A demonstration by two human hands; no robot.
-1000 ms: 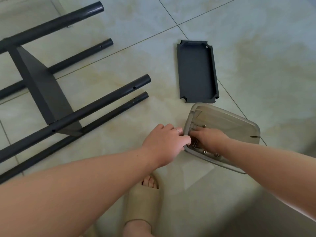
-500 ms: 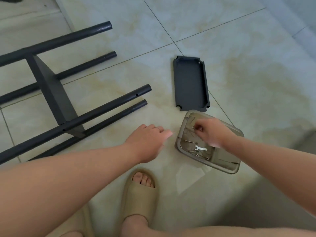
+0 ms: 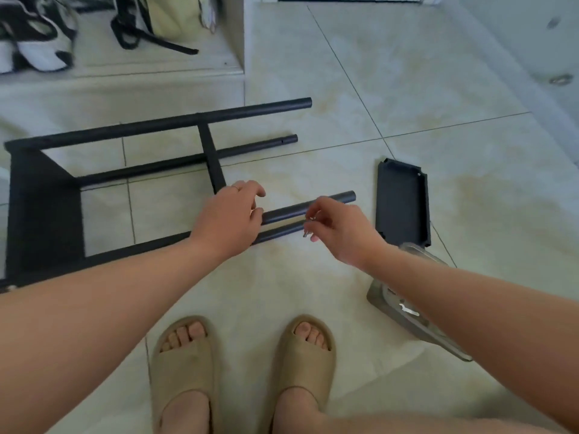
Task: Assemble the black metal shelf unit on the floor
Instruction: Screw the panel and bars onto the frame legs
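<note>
On the pale tiled floor [image 3: 407, 89], the black metal shelf frame [image 3: 47, 214] lies on its side. The left hand [image 3: 230, 219] curls loosely over its near round tube [image 3: 313, 206], whether gripping I cannot tell; the right hand [image 3: 341, 236] pinches small silvery fasteners [image 3: 308, 228].

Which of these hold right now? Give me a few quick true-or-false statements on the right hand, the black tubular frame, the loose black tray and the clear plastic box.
The right hand pinches small silvery fasteners. True.
The loose black metal shelf tray is fixed into the black tubular frame. False: it lies apart on the tiled floor.
The clear plastic box holds a small silver wrench. True.
The frame stands upright. False: it lies on its side.
</note>
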